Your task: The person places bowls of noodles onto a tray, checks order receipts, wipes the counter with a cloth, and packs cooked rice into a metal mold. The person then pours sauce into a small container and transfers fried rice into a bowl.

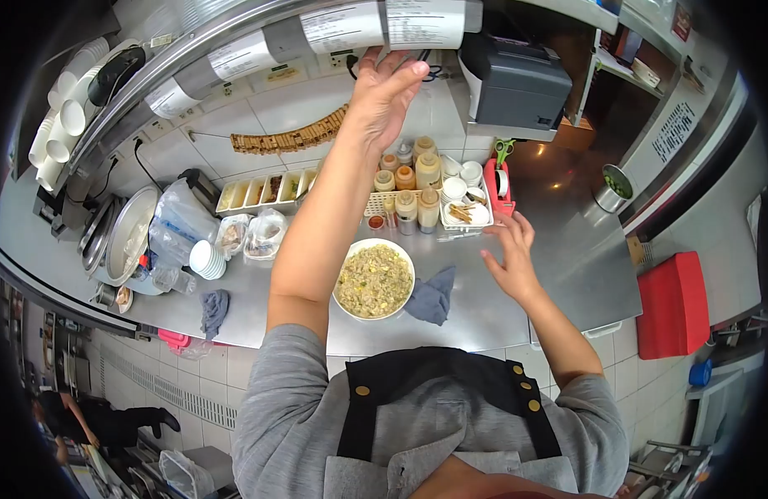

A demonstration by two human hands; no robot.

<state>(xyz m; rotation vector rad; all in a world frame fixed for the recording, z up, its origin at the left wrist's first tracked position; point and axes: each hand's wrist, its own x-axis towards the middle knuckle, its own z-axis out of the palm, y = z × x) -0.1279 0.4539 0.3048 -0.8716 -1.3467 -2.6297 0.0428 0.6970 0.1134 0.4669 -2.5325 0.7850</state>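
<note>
My left hand (387,93) is raised high, its thumb and fingers apart just below the paper tickets (342,27) that hang from a metal rail. Whether the fingertips touch the paper ticket (425,23) above them, I cannot tell. My right hand (513,256) is over the steel counter with its fingers spread, close to a red tape dispenser (500,190). Directly in front of me stands a white bowl (410,301) of fried rice (373,281). A grey-blue cloth (434,297) lies against its right side.
Behind the bowl are sauce bottles (429,208) and a white basket (479,218) of small cups. A grey printer (517,83) sits above. To the left are topping trays (263,191) and stacked cups (207,259). A metal pot (614,188) stands right. Another person (101,424) is at far left.
</note>
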